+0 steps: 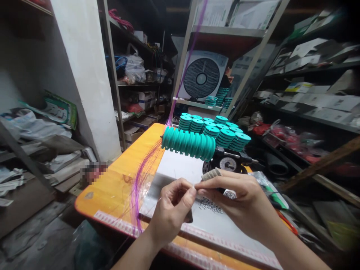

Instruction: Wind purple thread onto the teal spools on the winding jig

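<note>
Over the white board (pixel 163 176), my left hand (pixel 173 210) and my right hand (pixel 239 193) meet fingertip to fingertip. Both are pinched closed; whatever is between the tips is too small to make out. A beige wrap (pixel 211 174) is around a finger of my right hand. Small silver beads (pixel 209 205) lie in a loose pile just below that hand. To the left of my left hand, a bundle of fine purple strands (pixel 135 195) curves down over the table. Beyond my hands, a row of ridged green spools (pixel 188 143) sits on a black winder (pixel 227 163).
Stacked green spools (pixel 212 129) stand behind the winder on the orange table (pixel 112 187). A box fan (pixel 201 77) sits on the shelf behind. Tools with orange handles (pixel 287 221) lie at the right. Crowded shelves (pixel 317 101) flank the table, and a white pillar (pixel 87 75) rises at the left.
</note>
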`<state>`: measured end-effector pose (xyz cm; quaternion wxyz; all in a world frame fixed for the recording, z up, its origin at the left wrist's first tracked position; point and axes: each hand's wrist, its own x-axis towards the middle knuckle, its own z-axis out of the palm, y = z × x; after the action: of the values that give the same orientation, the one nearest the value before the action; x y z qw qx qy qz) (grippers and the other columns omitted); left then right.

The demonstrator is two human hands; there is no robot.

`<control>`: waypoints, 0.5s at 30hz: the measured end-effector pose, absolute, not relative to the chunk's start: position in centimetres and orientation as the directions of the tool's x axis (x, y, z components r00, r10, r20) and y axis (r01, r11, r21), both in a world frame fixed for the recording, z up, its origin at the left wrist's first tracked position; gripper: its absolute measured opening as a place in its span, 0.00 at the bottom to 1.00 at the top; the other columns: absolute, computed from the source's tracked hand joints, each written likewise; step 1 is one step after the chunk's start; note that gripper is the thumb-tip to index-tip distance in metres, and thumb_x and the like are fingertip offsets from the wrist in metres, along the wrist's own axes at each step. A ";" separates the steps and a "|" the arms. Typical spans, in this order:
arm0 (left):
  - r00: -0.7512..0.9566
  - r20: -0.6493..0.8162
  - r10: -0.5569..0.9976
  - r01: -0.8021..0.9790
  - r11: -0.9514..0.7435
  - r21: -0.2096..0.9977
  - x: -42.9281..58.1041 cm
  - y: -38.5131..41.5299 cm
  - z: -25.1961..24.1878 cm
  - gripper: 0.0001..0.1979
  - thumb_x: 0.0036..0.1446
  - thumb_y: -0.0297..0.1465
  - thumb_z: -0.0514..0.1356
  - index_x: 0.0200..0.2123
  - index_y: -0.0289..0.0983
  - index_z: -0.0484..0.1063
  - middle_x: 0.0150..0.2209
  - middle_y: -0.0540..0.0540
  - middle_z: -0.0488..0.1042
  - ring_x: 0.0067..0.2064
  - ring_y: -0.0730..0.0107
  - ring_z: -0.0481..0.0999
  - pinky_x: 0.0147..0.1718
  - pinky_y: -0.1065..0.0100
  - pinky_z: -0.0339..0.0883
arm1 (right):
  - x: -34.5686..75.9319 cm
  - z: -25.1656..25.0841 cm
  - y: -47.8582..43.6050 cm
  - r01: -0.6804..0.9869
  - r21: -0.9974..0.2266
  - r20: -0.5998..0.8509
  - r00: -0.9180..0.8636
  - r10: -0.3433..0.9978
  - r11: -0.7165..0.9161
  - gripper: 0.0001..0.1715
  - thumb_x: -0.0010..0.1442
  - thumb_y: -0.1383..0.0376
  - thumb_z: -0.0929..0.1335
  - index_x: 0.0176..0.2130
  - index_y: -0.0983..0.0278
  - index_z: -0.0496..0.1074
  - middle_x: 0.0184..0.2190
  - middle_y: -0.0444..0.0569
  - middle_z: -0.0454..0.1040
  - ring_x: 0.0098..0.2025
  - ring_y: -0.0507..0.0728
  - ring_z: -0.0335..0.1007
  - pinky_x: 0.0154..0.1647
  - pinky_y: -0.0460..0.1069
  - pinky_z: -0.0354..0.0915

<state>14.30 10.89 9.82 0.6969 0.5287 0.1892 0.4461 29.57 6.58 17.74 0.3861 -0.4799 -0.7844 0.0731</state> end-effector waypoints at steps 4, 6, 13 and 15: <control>0.428 0.216 0.878 -0.450 -0.001 0.893 15.3 11.9 10.0 0.13 0.59 0.40 0.58 0.28 0.37 0.66 0.18 0.58 0.56 0.16 0.84 0.57 0.15 0.80 0.54 | 30.4 18.7 7.6 0.773 -0.285 0.554 -0.349 0.756 0.566 0.15 0.60 0.63 0.68 0.48 0.58 0.74 0.41 0.49 0.77 0.44 0.56 0.71 0.43 0.51 0.70; 0.342 0.195 0.919 -0.482 -0.006 0.876 16.3 12.9 10.2 0.13 0.58 0.41 0.58 0.29 0.37 0.67 0.18 0.58 0.54 0.16 0.85 0.53 0.13 0.80 0.52 | 31.0 19.2 8.7 0.841 -0.134 0.553 -0.376 0.743 0.525 0.30 0.61 0.63 0.66 0.61 0.59 0.60 0.56 0.54 0.68 0.59 0.61 0.60 0.57 0.60 0.63; 0.290 0.101 0.952 -0.525 0.070 0.848 19.8 15.6 10.6 0.13 0.56 0.42 0.60 0.32 0.38 0.67 0.17 0.60 0.49 0.15 0.84 0.49 0.12 0.81 0.47 | 32.0 18.7 12.3 0.925 0.096 0.468 -0.367 0.804 0.367 0.43 0.56 0.72 0.60 0.67 0.71 0.42 0.68 0.62 0.45 0.70 0.64 0.35 0.66 0.64 0.51; 0.290 0.075 0.954 -0.543 0.100 0.834 20.2 15.8 10.4 0.13 0.55 0.42 0.60 0.32 0.38 0.66 0.17 0.61 0.49 0.15 0.84 0.48 0.12 0.81 0.46 | 32.0 18.5 12.4 0.925 0.086 0.454 -0.367 0.812 0.370 0.42 0.55 0.72 0.60 0.67 0.71 0.43 0.68 0.62 0.45 0.70 0.63 0.37 0.66 0.64 0.51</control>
<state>20.18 15.85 10.41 0.6959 0.4008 0.2563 0.5380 31.97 12.38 18.46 0.1703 -0.5360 -0.8100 -0.1661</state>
